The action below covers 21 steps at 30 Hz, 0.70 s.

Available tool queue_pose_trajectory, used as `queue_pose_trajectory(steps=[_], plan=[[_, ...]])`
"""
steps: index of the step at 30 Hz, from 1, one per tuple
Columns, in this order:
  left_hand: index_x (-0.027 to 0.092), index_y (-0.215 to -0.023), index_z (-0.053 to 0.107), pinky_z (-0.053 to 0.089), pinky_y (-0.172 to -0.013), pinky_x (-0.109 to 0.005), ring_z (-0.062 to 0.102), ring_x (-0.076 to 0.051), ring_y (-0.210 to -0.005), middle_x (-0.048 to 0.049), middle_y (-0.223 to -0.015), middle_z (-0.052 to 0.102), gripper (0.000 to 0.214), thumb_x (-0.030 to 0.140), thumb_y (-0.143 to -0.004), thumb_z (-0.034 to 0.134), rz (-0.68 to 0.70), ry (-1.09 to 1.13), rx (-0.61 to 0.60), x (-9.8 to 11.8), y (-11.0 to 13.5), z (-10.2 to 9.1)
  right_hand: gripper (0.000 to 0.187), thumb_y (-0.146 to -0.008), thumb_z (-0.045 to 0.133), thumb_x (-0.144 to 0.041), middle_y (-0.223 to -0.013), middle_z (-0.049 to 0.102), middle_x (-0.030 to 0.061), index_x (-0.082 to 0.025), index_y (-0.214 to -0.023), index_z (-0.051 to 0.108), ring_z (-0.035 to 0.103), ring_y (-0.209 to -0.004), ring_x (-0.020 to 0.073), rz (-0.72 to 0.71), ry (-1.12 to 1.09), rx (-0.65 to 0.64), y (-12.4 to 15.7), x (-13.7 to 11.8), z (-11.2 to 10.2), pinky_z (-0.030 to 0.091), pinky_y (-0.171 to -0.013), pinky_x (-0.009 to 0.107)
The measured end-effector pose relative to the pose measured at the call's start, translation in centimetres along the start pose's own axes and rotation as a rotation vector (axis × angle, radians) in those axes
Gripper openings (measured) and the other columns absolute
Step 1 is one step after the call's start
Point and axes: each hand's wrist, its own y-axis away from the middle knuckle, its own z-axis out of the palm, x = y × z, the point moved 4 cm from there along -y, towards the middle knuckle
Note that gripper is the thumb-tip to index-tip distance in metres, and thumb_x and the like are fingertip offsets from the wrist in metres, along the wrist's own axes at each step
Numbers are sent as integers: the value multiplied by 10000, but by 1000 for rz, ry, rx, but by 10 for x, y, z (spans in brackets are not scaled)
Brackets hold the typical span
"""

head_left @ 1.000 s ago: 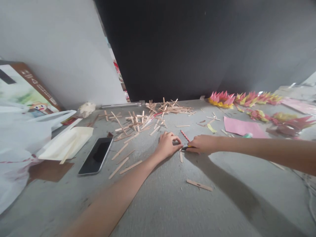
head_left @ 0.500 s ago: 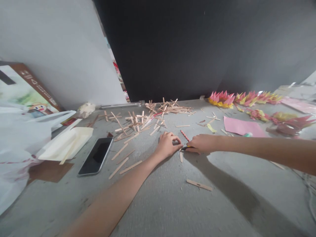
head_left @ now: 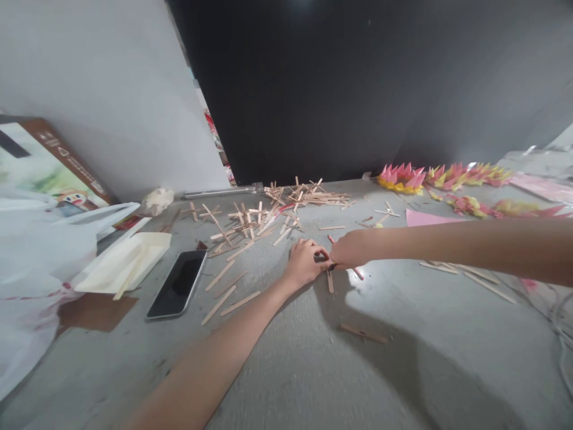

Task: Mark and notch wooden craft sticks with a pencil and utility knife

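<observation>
The left hand (head_left: 304, 263) pinches the wooden stick (head_left: 330, 283) near its far end on the table (head_left: 286, 370); the right hand (head_left: 351, 248) grips a mostly hidden dark tool (head_left: 332, 267). The stick is probably light, stiff, easily split, best held flat.

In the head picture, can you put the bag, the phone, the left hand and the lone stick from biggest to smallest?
1. Bag, even cut off by the edge
2. Phone
3. Left hand
4. Lone stick, very thin
</observation>
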Motion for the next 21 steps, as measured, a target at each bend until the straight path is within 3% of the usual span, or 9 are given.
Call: queue_pose_trajectory(steps=[7, 11, 15, 21], plan=[[278, -912, 799, 399, -949, -391, 564, -266, -1060, -36, -981, 681, 131, 365, -816, 815, 9, -22, 8, 0, -1, -1, 165, -927, 612, -139, -672, 707, 67, -161, -894, 772, 709, -762, 252, -2, -2, -24, 0, -10, -8, 490, -794, 369], [268, -898, 814, 402, -937, -373, 574, -250, -1031, -38, -953, 691, 113, 355, -879, 745, 13, -2, 21, -2, -3, -1, 191, -939, 584, -137, -692, 717, 77, -170, -909, 769, 727, -763, 263, 37, -1, -15, 1, -10, -7, 511, -777, 376], [243, -933, 820, 398, -944, -373, 579, -238, -1012, -44, -979, 714, 174, 350, -932, 683, 39, 17, 8, -3, -3, 0, 192, -902, 591, -81, -797, 748, 99, -176, -921, 758, 749, -898, 307, 85, 6, 1, -1, -10, -2, 533, -761, 370], [256, -1011, 798, 415, -1012, -387, 548, -244, -1134, -63, -1159, 696, 331, 85, -945, 522, 229, -69, -42, 4, 2, -4, 167, -898, 638, -104, -793, 746, 131, -132, -754, 717, 710, -1069, 378, 93, 6, 32, -5, -10, -1, 545, -847, 434]])
